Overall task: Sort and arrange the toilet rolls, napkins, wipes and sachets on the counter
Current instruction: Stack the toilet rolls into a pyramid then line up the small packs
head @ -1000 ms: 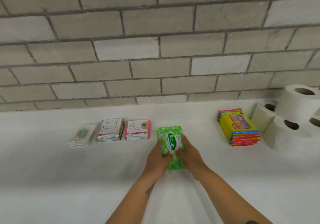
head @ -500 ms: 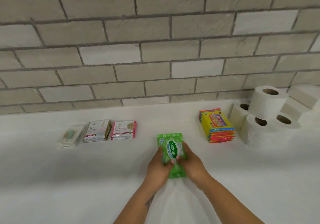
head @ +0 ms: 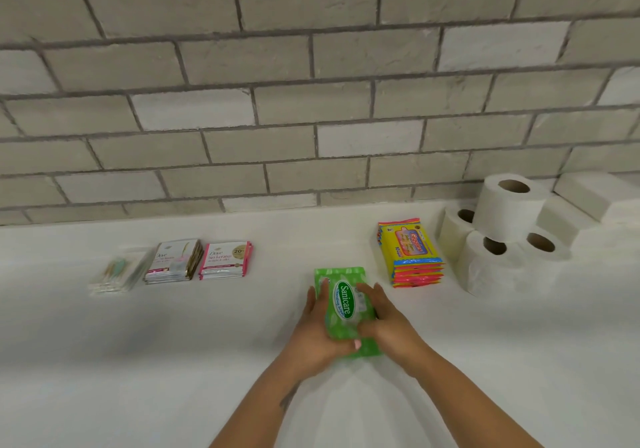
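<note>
Both hands, left hand (head: 317, 330) and right hand (head: 388, 323), clasped our green wipes pack (head: 343, 304).
We judged placement underway; next, squaring it left of the yellow packs (head: 410, 252).

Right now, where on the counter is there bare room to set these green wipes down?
Bare counter lies between the pink Dove sachets and the yellow wipes stack, behind the green wipes that both hands grip. The near left counter, in front of the sachets, is also bare. It is crowded on the right, where toilet rolls sit beside the yellow stack.
</note>
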Action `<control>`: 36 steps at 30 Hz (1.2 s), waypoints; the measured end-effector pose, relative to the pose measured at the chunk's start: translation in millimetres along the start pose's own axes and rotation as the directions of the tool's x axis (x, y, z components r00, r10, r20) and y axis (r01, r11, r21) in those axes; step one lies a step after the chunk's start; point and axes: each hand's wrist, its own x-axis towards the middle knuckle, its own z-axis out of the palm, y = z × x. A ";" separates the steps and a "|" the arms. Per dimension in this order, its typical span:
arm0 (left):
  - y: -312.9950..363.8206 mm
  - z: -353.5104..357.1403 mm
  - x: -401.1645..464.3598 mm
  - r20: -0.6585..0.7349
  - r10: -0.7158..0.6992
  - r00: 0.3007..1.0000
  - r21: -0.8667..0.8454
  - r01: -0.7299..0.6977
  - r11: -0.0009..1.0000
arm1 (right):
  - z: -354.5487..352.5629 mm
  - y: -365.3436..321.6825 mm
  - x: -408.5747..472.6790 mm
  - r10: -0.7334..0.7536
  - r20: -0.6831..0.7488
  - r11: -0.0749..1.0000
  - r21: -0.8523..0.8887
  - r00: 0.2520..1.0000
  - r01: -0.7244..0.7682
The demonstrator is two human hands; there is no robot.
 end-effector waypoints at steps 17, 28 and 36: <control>-9.4 4.8 22.2 -0.006 0.092 0.996 0.342 -0.084 0.936 | -2.6 1.3 10.8 -0.216 0.102 0.622 -0.752 0.971 0.217; -9.9 2.3 66.9 -0.051 0.141 0.989 0.282 -0.122 0.952 | -6.3 -10.7 56.4 -0.205 0.069 0.514 -0.841 0.976 0.168; -9.1 -2.8 100.7 -0.062 0.142 0.988 0.330 -0.114 0.937 | -11.1 -16.1 87.1 -0.184 0.071 0.494 -0.855 0.980 0.154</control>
